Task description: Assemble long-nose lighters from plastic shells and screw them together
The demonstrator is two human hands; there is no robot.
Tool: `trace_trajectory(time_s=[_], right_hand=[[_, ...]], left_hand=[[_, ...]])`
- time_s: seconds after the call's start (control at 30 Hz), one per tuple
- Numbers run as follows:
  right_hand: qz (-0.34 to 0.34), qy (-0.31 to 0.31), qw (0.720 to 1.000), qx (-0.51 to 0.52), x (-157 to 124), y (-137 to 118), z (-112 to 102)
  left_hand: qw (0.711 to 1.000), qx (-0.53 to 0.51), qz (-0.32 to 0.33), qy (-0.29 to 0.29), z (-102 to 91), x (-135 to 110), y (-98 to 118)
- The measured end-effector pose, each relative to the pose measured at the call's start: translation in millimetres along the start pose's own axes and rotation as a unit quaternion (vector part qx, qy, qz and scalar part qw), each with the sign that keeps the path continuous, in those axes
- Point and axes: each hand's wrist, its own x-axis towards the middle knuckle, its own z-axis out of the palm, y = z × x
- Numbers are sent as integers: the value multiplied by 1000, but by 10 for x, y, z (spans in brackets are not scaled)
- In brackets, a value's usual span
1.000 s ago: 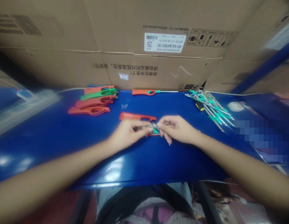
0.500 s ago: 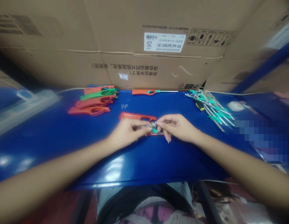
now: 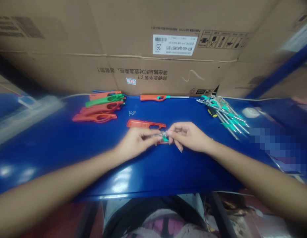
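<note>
**Left hand (image 3: 133,140) and right hand (image 3: 189,136) meet mid-frame**

Forearms (image 3: 81,172) slant in from the lower corners. Beside a green part (image 3: 165,139) at center, left fingers grasp a small metal piece (image 3: 163,133); right fingers pinch its right end. Just beyond, a red shell (image 3: 143,124) lies on the desk (image 3: 69,142).

Plenty of shine on the smooth blue tabletop (image 3: 56,172), glossy enough to throw white glare by its front edge, while the tall brown cardboard panel (image 3: 76,39) along the far edge looks dull, matt and creased around a smooth white paper label (image 3: 175,49). Mid-table, it's smooth red-orange plastic with a soft sheen on the long looped casing (image 3: 139,123), and a small green plastic-looking piece (image 3: 165,139), finish too blurred to call! Towards the far right corner, bright polished metal gleams on the slim silver rods with teal plastic collars (image 3: 231,115).
</note>
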Motion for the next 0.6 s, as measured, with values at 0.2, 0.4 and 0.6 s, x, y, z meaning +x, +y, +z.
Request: trace_trajectory(time_s=[0.2, 0.4, 0.6], right_hand=[[-6, 0, 1000, 10, 8, 5, -12], [-9, 5, 1000, 29, 12, 6, 1], [-3, 24, 999, 42, 27, -13, 2]], left_hand=[[1000, -19, 7, -10, 17, -5, 6], [1000, -15, 18, -8, 21, 7, -14], [1000, -22, 13, 3, 15, 12, 15]])
